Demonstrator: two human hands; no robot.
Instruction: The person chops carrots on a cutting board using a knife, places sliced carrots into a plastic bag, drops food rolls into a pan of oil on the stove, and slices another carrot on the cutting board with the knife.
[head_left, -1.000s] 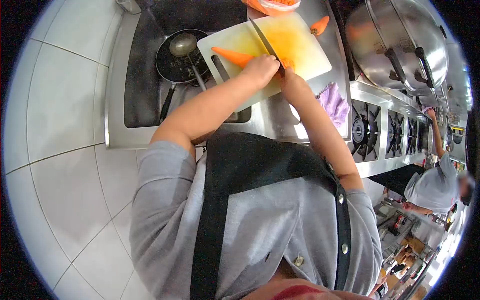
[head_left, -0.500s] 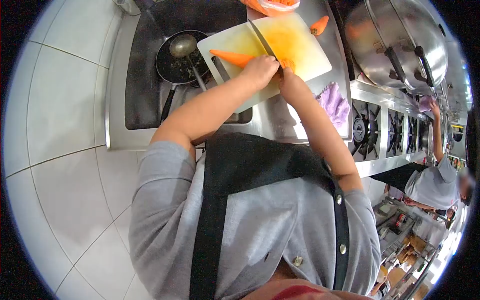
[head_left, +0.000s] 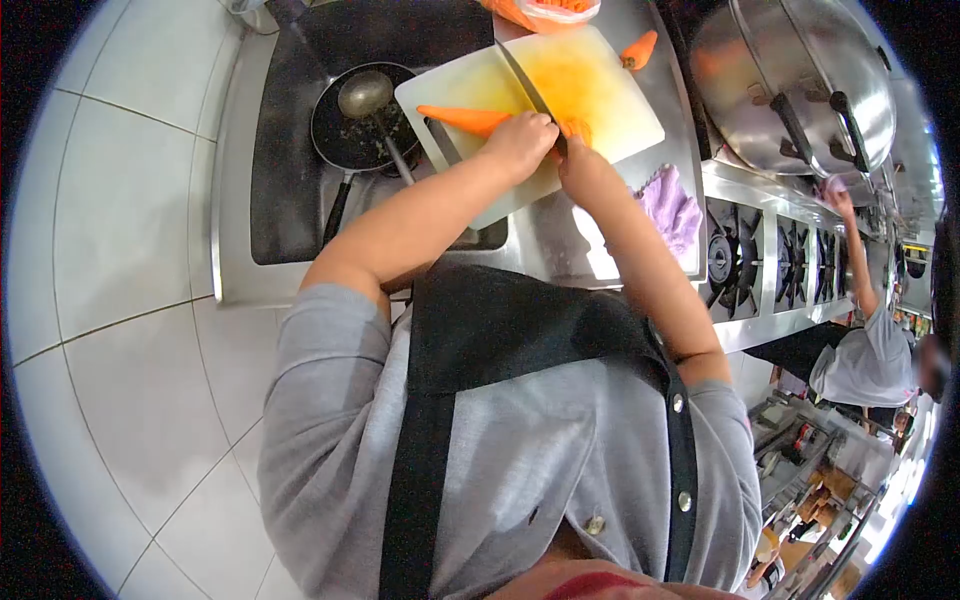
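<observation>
from my distant seat i look down on a grey shirt, its soft cloth creased across the chest and open at the neck. one pale button sits on its front. over it goes a black apron with a broad bib, plain and matte. i see two black straps: the left strap is wide and smooth, while the right strap is narrower and studded with round silvery snaps. both sleeves are short and grey, the left one crossed by a line, seam or fold, i cannot tell.
</observation>
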